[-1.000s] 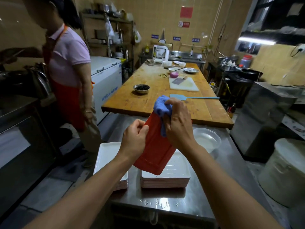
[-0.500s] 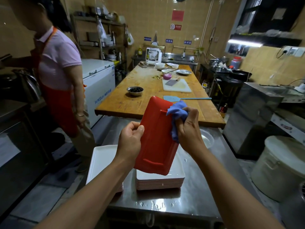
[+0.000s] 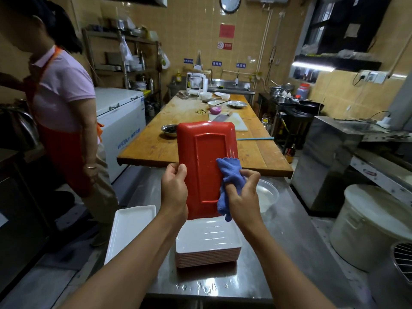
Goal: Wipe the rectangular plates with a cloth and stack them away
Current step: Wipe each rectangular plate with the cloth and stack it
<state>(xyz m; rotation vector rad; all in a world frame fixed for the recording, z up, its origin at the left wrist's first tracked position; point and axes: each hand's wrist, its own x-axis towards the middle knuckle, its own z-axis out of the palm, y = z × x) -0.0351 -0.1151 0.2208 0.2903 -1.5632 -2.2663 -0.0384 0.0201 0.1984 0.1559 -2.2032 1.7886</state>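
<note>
Now turned upright from its earlier tilt, red plate underside facing, gripped at left edge by left hand; blue cloth slid down to lower right edge, bunched in right hand. Below on steel counter: stack of plates and second white stack beside. Farther: shallow bowl, wooden table with dark-filled metal bowl, person in red apron left.

Walls: tan tiles, a round clock up top, red notices below.
Centre: long wooden table running to the sink counter.
Left: white chest freezer, metal shelving.
Light: bright strip on the right.
</note>
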